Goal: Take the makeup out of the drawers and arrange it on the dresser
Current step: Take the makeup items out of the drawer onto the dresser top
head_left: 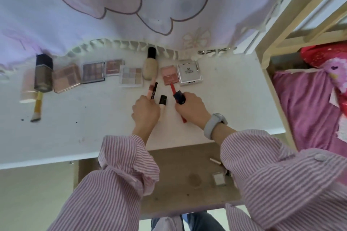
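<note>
Left hand point(145, 111) pinches a brown tube point(152, 90) with unreadable white lettering. Right hand point(191, 109) grips a navy-capped red tube point(179, 97) above the white counter point(84, 127). A silver compact point(189, 72) carries blurred print

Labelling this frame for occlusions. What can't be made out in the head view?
- Open drawer: its right part is hidden by the right sleeve.
- Red tube: its middle is covered by the right hand.
- Print on the silver compact: too small to read.

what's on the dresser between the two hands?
Head view: one small tube with a black cap lies on the white dresser top between the left hand and right hand; otherwise bare.
</note>
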Demonstrator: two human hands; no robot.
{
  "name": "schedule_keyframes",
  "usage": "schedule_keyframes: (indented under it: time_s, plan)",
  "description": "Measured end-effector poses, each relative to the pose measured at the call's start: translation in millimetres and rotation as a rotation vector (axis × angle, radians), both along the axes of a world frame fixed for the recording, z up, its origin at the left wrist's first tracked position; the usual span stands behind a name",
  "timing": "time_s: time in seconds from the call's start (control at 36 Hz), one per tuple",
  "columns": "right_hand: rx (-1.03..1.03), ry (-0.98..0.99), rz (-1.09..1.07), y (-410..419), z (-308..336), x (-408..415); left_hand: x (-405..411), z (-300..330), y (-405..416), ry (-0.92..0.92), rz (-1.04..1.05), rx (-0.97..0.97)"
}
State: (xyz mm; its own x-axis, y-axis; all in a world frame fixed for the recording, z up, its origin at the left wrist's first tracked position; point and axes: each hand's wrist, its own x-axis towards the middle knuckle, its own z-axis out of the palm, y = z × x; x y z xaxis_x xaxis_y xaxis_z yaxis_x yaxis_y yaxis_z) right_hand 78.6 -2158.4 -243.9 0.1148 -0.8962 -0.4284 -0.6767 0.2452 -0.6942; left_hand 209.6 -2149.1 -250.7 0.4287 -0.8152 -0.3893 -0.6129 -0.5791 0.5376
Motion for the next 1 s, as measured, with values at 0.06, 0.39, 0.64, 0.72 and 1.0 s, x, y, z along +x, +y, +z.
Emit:
schedule_keyframes:
  time_s: [0.06, 0.39, 0.64, 0.72, 1.0]
  plan:
    - [-0.001, -0.020, -0.009, -4, 3, 14, 1, -2, -2, 0.026, -0.025, -0.074]
    - [-0.168, -0.185, -0.171, 14, 0, 14, 19, 1, 25, 0.019, -0.042, -0.206]
    - [-0.271, -0.082, -0.035, 28, -6, 16, 25, -22, 39, -0.157, -0.351, -0.291]
    - [-0.248, -0.094, 0.054, 32, -9, 12, 21, -23, 43, -0.162, -0.420, -0.285]
    - [-0.378, -0.161, -0.033, 60, -5, -28, 5, -8, 76, -0.105, -0.267, -0.428]
